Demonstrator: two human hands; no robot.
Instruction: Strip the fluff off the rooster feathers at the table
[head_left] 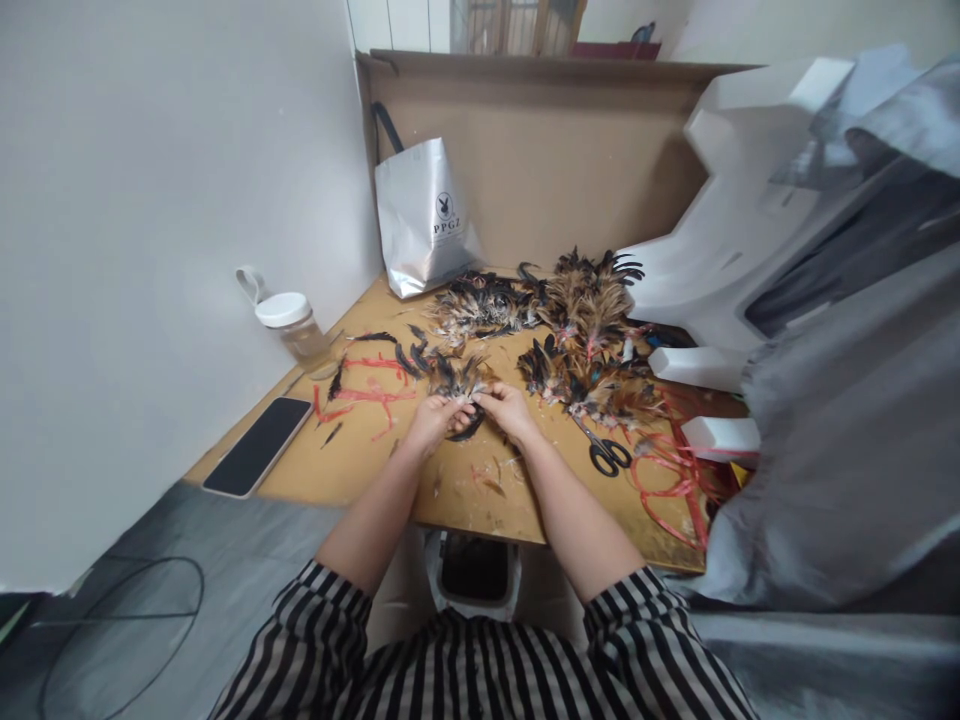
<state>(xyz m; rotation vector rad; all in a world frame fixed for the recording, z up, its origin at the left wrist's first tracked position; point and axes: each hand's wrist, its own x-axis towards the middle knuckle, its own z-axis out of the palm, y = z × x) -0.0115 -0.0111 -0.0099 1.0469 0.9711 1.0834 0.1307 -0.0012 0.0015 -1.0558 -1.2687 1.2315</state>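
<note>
My left hand (435, 420) and my right hand (507, 408) meet near the middle of the table, fingers pinched at the base of a bunch of brown and black feathers (457, 372). The feathers fan out away from me above my fingertips. Just behind lies a pile of dark and greyish feathers (487, 303), with a taller brown feather heap (589, 295) beside it. Right of my right hand rest more feather bunches (592, 385) and black-handled scissors (604, 450). Pink-red plastic strips (371, 393) lie left of my left hand. My fingers hide the feather ends.
A phone (259, 447) lies at the table's left edge, near a white-lidded bottle (296, 330). A silver bag (420, 220) stands at the back against cardboard (570, 150). Tangled red strips (675, 490), white foam (701, 290) and grey cloth (847, 440) border the right side.
</note>
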